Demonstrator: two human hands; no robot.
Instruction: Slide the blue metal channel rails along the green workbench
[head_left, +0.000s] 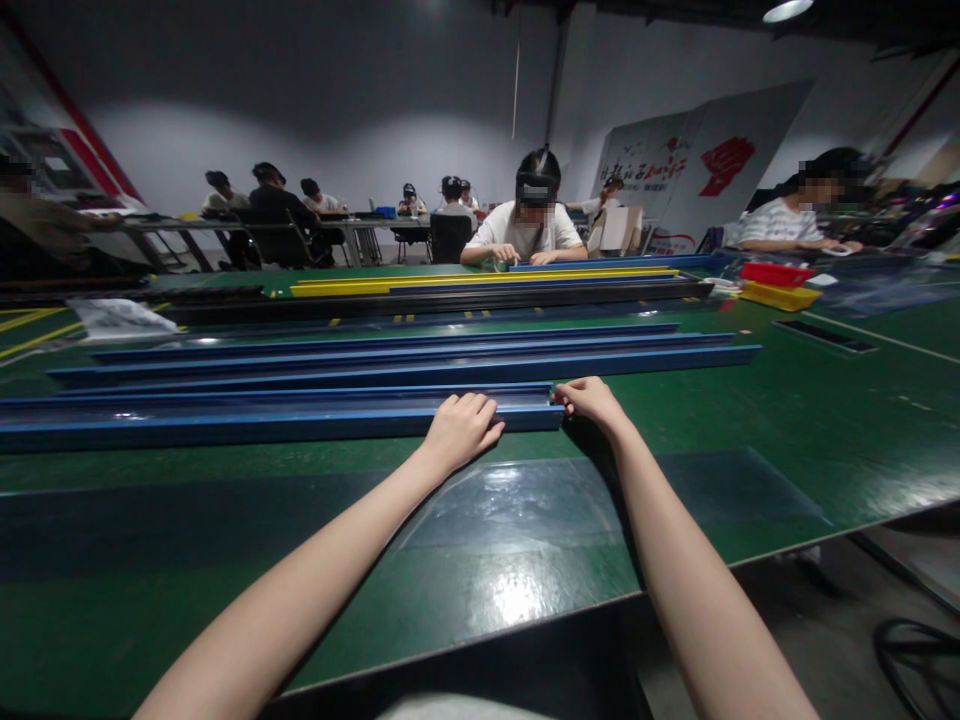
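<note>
A long blue channel-shaped rail [247, 428] lies across the green table in front of me. My left hand [463, 425] grips it near its right end, with the fingers over the near wall and the thumb on the outer side. At the rail's open right end is my right hand [591, 400], its thumb and fingertips pinched together. Whatever those fingertips hold, if anything, is too small to make out. Behind this rail lie several similar blue rails [405, 367], roughly parallel to it.
Clear plastic sheet [510, 490] lies along the table's near side. Farther back are yellow rails [480, 283], a dark rail [450, 300], red [776, 273] and yellow trays [780, 295], and a flat dark object [825, 336]. A co-worker [529, 225] sits opposite; others are beyond.
</note>
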